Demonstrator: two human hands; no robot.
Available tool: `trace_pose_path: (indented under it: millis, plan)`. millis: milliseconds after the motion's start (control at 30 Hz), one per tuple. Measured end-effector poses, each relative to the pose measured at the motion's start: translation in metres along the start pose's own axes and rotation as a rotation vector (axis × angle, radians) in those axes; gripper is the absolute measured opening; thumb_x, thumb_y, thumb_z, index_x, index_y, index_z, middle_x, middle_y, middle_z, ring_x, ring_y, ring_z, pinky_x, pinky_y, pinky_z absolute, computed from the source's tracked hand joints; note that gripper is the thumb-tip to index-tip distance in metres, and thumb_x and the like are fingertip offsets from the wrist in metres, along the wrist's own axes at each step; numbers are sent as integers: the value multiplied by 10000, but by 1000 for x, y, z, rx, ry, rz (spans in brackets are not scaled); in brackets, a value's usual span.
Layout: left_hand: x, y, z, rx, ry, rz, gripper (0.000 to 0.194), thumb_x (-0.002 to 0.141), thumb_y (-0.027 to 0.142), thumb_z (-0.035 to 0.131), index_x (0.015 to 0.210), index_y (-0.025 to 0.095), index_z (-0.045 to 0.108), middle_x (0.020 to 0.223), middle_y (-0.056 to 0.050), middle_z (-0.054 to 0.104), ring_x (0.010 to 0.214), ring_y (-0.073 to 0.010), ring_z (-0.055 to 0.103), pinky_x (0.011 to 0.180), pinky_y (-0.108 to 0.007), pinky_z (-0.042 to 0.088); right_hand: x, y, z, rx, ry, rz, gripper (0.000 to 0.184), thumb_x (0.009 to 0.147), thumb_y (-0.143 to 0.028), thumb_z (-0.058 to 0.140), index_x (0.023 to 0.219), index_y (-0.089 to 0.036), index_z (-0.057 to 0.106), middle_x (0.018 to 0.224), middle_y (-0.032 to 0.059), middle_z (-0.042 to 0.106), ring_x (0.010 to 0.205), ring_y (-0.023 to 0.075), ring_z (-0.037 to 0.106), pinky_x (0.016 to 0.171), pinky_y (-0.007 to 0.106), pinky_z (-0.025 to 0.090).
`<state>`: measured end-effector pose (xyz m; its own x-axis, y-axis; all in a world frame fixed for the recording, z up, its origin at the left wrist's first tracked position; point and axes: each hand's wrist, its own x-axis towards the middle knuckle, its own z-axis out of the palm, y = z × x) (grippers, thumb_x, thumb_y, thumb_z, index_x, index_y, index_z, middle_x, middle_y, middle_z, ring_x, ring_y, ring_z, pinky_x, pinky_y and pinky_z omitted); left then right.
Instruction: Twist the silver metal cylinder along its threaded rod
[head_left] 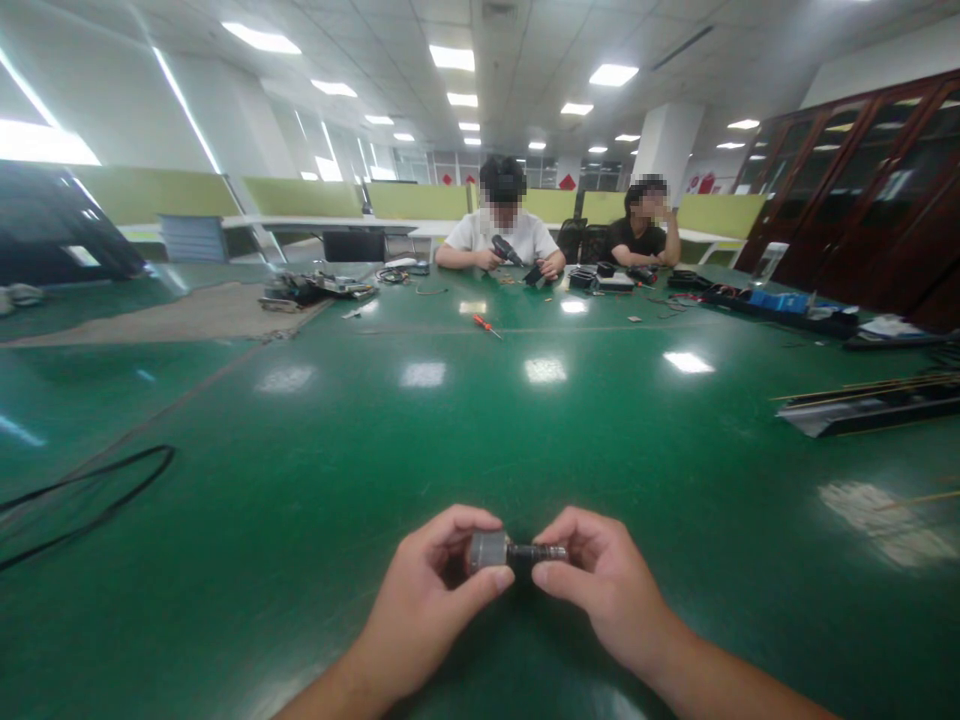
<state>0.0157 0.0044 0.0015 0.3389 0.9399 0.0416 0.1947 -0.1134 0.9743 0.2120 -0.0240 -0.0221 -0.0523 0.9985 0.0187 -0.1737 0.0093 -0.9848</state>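
Between my hands, just above the green table, is a small metal part [490, 549] with a wide grey block at one end and a thinner dark ribbed shaft at the other. My left hand [431, 575] grips the grey block between thumb and fingers. At the shaft's far end, the thumb and fingers of my right hand [600, 570] pinch it. The part lies roughly level, its shaft pointing right. What kind of part it is, I cannot make out.
The green table [360, 430] stretches ahead. An orange-handled screwdriver [484, 323] lies near its middle. A black cable [112, 490] loops at left; a metal channel [862, 405] lies at right. Across sit a person holding a power drill [506, 249] and a second person [645, 235].
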Motion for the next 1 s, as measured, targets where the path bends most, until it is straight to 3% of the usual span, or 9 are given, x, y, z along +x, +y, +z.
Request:
trace_pose_path:
  millis: [1000]
  plan:
    - [-2, 0, -1, -7, -10, 21, 281, 775, 301, 770, 994, 183, 638, 827, -21, 683, 752, -181, 615, 698, -262, 465, 0, 0, 0, 16, -7, -9, 100, 680, -157, 758, 730, -172, 673, 604, -47, 541, 572, 107, 446, 562, 231, 351]
